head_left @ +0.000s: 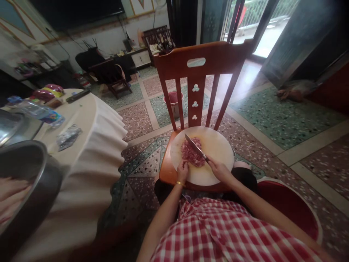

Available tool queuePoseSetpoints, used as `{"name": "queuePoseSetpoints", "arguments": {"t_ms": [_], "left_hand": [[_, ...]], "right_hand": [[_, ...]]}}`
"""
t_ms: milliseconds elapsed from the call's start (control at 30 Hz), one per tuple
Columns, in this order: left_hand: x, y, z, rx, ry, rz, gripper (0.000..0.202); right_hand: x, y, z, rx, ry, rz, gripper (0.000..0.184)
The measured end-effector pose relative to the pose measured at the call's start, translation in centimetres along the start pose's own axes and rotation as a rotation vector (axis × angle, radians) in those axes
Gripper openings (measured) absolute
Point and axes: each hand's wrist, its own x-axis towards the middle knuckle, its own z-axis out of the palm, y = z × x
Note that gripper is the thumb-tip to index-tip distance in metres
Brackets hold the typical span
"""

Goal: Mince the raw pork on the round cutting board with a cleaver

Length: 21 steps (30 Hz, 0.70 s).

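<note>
My right hand [217, 168] is wrapped round the handle of a kitchen knife [194, 144], whose blade lies slantwise across a flat heap of chopped raw meat [188, 152]. The meat covers the left part of a round, pale cutting board [218, 145]. At the heap's near left edge is my left hand [182, 171], a yellow bangle on its wrist; its fingers are curled together, and what they hold, if anything, is hidden. The board rests on the seat of a wooden chair [165, 170], with the chair's back on the far side.
A cloth-covered table [84, 123] on the left bears a plastic bottle [40, 112], a dark-handled object [77, 95] and a large metal pot [40, 160] with pale meat inside. A red basin [289, 211] stands at lower right. Beyond the chair is a bin [174, 103].
</note>
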Motion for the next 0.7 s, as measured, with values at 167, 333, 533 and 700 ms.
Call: {"name": "queuePoseSetpoints", "arguments": {"t_ms": [167,333,533,700], "left_hand": [[0.0,-0.3,0.0,0.027,-0.001,0.015,0.020],[-0.1,-0.2,0.0,0.006,0.006,0.021,0.020],[-0.1,0.1,0.0,0.035,-0.002,0.008,0.019],[-0.1,0.2,-0.1,0.025,0.007,0.010,0.019]], "right_hand": [[0.4,-1.5,-1.2,0.051,0.154,-0.106,0.044],[1.1,0.6,0.0,-0.035,0.002,0.049,0.038],[0.7,-1.4,-1.3,0.019,0.142,-0.109,0.043],[0.6,0.0,0.1,-0.082,-0.012,0.011,0.037]]}}
